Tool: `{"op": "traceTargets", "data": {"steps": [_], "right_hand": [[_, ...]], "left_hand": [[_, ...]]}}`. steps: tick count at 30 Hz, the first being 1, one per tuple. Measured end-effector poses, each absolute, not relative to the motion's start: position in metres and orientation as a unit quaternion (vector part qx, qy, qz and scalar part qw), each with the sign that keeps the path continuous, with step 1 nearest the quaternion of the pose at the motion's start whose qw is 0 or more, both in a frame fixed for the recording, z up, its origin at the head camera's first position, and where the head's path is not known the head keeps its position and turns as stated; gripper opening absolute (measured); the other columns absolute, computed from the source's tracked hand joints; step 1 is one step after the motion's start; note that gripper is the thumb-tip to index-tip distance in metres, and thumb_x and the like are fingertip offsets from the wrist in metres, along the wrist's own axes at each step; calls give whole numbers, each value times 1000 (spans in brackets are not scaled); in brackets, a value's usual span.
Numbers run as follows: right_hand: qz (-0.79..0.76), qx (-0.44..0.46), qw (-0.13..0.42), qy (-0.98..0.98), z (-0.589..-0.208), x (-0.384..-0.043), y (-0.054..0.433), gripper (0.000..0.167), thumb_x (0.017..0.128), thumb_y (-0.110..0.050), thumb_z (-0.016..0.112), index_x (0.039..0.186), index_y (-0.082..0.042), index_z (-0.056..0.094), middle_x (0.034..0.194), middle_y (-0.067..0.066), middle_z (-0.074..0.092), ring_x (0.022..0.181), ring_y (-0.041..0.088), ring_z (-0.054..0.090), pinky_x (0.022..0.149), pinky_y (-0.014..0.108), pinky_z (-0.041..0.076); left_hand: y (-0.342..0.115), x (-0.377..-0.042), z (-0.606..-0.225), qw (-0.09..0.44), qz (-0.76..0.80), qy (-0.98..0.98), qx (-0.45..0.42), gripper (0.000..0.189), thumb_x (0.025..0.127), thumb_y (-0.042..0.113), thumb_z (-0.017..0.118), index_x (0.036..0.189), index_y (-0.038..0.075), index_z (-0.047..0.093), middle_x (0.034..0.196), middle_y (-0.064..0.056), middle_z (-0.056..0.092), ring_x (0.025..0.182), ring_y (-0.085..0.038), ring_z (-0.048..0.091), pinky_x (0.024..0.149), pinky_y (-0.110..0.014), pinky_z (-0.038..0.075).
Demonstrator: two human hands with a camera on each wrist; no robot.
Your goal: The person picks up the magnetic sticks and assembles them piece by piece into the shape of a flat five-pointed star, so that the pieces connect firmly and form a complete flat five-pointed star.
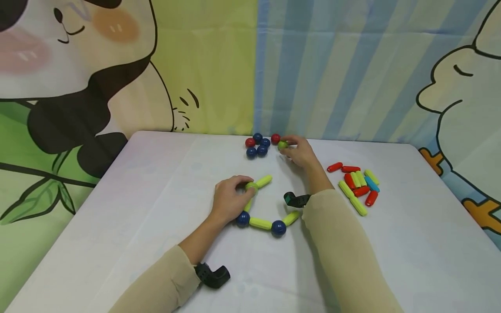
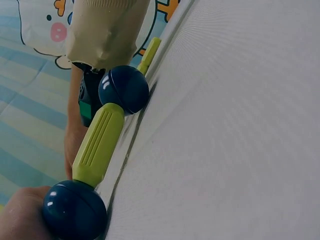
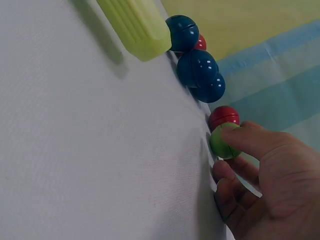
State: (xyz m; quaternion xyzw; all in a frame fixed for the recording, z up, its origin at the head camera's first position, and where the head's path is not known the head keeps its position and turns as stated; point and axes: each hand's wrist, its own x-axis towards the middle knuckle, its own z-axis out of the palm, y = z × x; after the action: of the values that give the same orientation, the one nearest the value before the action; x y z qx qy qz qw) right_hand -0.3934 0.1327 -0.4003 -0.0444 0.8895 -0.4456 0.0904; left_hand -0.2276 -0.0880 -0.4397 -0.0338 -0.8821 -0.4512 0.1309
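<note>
My left hand holds a light green ball between thumb and fingers. That ball belongs to a chain of yellow-green rods and two dark blue balls; one rod sticks out past it to the upper right. The left wrist view shows a blue ball beside the hand, joined by a rod to the other one. At the far side, my right hand pinches another green ball between thumb and fingertips, right against a red ball.
Several blue balls and a second red ball cluster left of the right hand, near the table's back edge. A pile of red rods, yellow-green rods and a blue rod lies on the right side of the white table.
</note>
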Motion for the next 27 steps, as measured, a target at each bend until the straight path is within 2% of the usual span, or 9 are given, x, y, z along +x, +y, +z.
{"op": "traceTargets", "data": {"steps": [6,13,17,27], "right_hand": [[-456,-35,82,886,-403,-388,137,42,99,-17,68,140,-16,62,140,18,58,109,30,60,84,32,54],[-483,-45,77,871,-402,-375,142,43,102,-25,66,144,-19,59,138,17,59,93,27,62,72,27,51],[-503,-48,92,858,-400,-364,145,44,102,-28,65,145,-22,57,140,16,59,89,25,62,68,25,51],[-539,-37,113,834,-390,-344,154,48,100,-36,67,146,-24,57,143,10,58,107,31,65,82,28,57]], "left_hand": [[-86,-226,-439,123,-451,-883,-34,25,90,25,74,114,16,78,111,-1,77,111,-21,69,113,-49,39],[-87,-225,-439,126,-449,-884,-36,25,90,25,74,113,17,77,111,0,77,112,-21,69,113,-50,38],[-87,-226,-439,128,-448,-884,-41,25,90,25,74,113,16,78,110,0,77,111,-21,69,112,-51,40],[-87,-225,-437,121,-446,-886,-34,26,91,26,74,115,17,77,112,0,77,112,-21,68,114,-51,36]]}}
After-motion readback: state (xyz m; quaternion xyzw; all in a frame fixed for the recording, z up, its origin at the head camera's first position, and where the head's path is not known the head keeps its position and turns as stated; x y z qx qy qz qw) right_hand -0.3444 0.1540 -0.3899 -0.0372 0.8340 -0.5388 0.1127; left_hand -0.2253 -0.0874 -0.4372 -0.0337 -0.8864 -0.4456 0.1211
